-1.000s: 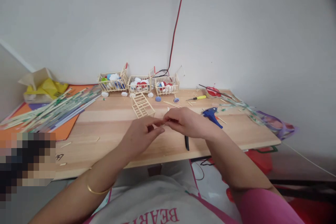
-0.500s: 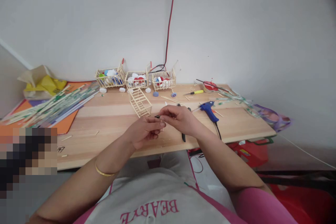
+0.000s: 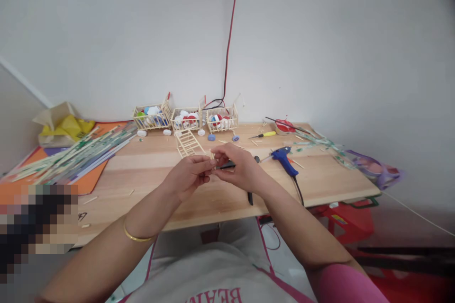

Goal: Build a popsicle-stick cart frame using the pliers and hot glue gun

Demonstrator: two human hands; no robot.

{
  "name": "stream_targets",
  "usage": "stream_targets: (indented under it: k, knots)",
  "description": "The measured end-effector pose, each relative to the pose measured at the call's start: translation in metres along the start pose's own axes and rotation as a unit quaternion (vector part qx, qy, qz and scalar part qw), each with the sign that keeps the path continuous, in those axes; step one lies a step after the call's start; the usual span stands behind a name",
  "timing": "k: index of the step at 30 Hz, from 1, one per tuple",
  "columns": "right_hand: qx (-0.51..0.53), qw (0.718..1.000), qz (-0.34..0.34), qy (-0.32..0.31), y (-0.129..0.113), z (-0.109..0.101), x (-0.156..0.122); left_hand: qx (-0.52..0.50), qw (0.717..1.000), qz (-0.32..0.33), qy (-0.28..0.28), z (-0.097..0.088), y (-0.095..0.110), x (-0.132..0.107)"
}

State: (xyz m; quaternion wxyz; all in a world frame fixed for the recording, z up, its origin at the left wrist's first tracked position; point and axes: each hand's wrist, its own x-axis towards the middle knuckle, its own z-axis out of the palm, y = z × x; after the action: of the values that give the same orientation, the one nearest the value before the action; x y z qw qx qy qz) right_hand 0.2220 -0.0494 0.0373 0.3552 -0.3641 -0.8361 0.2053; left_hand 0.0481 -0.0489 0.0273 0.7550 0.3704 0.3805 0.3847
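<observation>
Both my hands meet over the front middle of the table. My left hand (image 3: 192,173) is closed in a pinch, with a short pale wooden stick (image 3: 212,155) standing up at its fingertips. The fingers of my right hand (image 3: 240,165) are closed round a slim black pen-like tool (image 3: 226,164), whose tip points at the left fingertips. Its exact kind is partly hidden by the fingers. Just beyond my left hand lies a small open frame of wooden sticks (image 3: 188,143). Under my right wrist a black handle (image 3: 250,198) shows in part.
Three small stick carts (image 3: 152,118) with bottle caps stand along the wall. A blue glue gun (image 3: 284,160) and a yellow-handled screwdriver (image 3: 268,134) lie at right. Bundled sticks (image 3: 71,156) lie on orange sheets at left. A red stool (image 3: 348,222) stands below the table's right edge.
My right hand has turned, and the black tool now shows along its fingers. The pale stick has come into view between the fingertips. The view has tilted up slightly.
</observation>
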Motion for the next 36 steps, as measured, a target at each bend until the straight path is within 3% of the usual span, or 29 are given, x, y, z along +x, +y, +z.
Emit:
stream_targets:
  k: [10, 21, 25, 27, 30, 33, 36]
  knots:
    - [0.003, 0.998, -0.057, 0.027, 0.004, 0.009, 0.021, 0.013, 0.999, 0.034, -0.001, -0.010, 0.017, 0.001]
    - [0.060, 0.996, -0.038, 0.052, -0.007, 0.008, 0.027, 0.010, 0.999, 0.040, -0.028, -0.006, 0.034, -0.004]
    - [0.064, 0.996, -0.020, 0.051, -0.007, 0.003, 0.028, 0.065, 0.993, 0.094, -0.024, -0.011, 0.039, -0.006]
    - [0.034, 0.996, 0.036, 0.069, -0.002, -0.003, 0.021, 0.115, 0.983, 0.142, -0.009, -0.019, 0.043, -0.005]
    - [-0.095, 0.974, 0.191, 0.078, 0.010, -0.012, -0.002, 0.171, 0.964, 0.199, 0.039, -0.034, 0.049, -0.001]
    - [-0.255, 0.899, 0.355, 0.025, 0.022, -0.013, -0.037, 0.193, 0.948, 0.239, 0.080, -0.045, 0.049, 0.007]
    - [-0.301, 0.841, 0.448, -0.032, 0.031, -0.004, -0.064, 0.194, 0.947, 0.246, 0.068, -0.048, 0.044, 0.015]
